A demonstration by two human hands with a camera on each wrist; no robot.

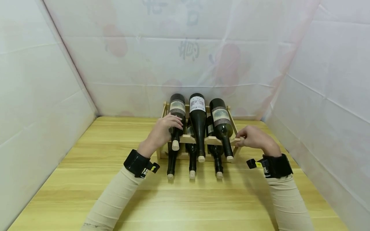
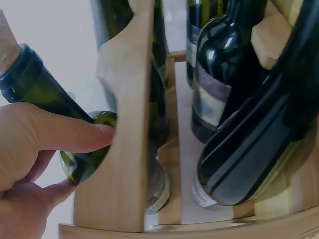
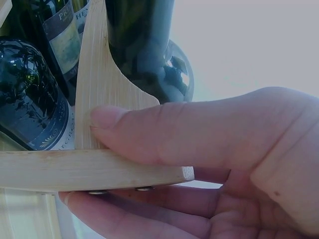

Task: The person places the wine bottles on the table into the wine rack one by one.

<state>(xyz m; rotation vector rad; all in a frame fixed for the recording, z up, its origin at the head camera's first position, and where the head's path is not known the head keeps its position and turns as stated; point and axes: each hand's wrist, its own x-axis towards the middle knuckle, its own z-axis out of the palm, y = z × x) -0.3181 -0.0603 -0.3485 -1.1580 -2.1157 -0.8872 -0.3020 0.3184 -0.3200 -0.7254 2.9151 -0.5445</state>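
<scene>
A wooden wine rack [image 1: 188, 139] holds dark wine bottles in two rows of three, their corked necks toward me. My left hand [image 1: 162, 130] grips the upper left wine bottle [image 1: 177, 105] around its shoulder and neck. In the left wrist view, the thumb lies along that bottle's green neck [image 2: 50, 92], beside the notched front rail [image 2: 124, 124]. At the rack's right front corner, my right hand [image 1: 255, 138] pinches the frame. The right wrist view shows the thumb on top of the wooden side bar [image 3: 99, 172] and fingers beneath it.
The upper middle bottle [image 1: 198, 122] and upper right bottle [image 1: 221, 118] lie tilted in the rack. Below them, the lower necks [image 1: 192, 162] stick out over the wooden table [image 1: 185, 205]. A white sheet wall [image 1: 138, 64] stands close behind the rack, with others at both sides.
</scene>
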